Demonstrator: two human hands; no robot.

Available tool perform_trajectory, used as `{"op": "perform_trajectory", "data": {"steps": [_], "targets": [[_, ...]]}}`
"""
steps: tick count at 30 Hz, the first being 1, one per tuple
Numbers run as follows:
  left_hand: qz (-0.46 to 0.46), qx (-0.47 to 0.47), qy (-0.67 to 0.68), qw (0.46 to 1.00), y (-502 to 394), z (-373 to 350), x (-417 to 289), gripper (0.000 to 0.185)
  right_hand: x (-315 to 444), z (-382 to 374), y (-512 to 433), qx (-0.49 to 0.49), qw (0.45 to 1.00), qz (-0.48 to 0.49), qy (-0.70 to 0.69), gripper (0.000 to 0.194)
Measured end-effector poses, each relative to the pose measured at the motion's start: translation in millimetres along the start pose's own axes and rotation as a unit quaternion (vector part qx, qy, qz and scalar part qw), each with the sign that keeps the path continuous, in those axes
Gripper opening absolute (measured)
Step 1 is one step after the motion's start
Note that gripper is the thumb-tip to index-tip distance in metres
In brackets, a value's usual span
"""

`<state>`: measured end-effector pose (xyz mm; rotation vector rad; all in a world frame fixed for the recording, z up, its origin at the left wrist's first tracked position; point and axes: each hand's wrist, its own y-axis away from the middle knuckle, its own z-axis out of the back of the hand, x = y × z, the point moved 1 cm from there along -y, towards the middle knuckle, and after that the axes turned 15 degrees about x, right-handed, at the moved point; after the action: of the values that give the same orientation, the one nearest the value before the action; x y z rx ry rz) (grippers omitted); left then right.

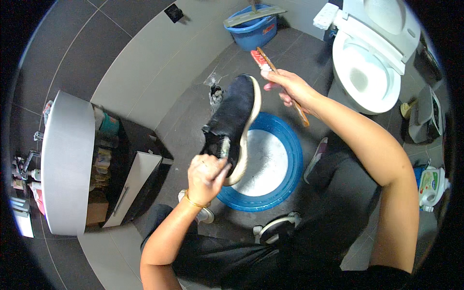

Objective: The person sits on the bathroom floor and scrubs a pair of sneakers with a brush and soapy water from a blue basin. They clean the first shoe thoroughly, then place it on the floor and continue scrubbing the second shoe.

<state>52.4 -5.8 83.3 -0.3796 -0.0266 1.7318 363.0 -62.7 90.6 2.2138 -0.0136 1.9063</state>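
My left hand (206, 174) grips a black sneaker (233, 105) by its heel and collar. The shoe has a thick off-white sole and hangs over the left part of a round blue basin (296, 159). White suds (266, 163) cover the water in the basin. To the upper right, my right hand (290, 87) is closed on a scrubbing brush (273, 67) with a wooden handle and red bristles. White foam clings to the bristles. The brush is apart from the shoe, and my left fingertips are slightly blurred.
A blue mop bucket (253, 34) stands by the wall, with a toilet (366, 72) to its right. At left is a sink cabinet (67, 163) with its door (132, 188) ajar. A detergent bottle (431, 186) and a grey bin (424, 116) sit at far right. Dark tiles form the floor.
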Motion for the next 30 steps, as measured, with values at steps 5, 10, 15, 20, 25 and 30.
{"op": "perform_trajectory", "data": {"steps": [5,10,15,20,25,30], "targets": [[-0.114,0.020,-0.009,0.993,7,-4,-42,0.032,-14,8,-1,0.025,0.996,-0.070,0.039,0.032],[-0.036,0.089,-0.044,0.994,18,-20,-47,0.036,-20,-16,5,-0.083,0.996,-0.019,0.021,0.024],[0.200,0.025,0.249,0.947,21,-53,-52,0.026,-22,-30,7,-0.107,0.992,0.059,0.000,0.024],[0.271,-0.133,0.757,0.579,10,-97,-42,0.033,-34,-42,-5,-0.096,0.988,0.114,-0.035,0.018],[0.150,-0.404,0.842,0.325,-28,-96,-48,0.040,-21,-42,17,-0.053,0.995,0.040,-0.076,0.022],[0.095,-0.382,0.877,0.276,-44,-95,-45,0.037,-25,-49,21,0.047,0.995,0.002,-0.090,0.026]]}}
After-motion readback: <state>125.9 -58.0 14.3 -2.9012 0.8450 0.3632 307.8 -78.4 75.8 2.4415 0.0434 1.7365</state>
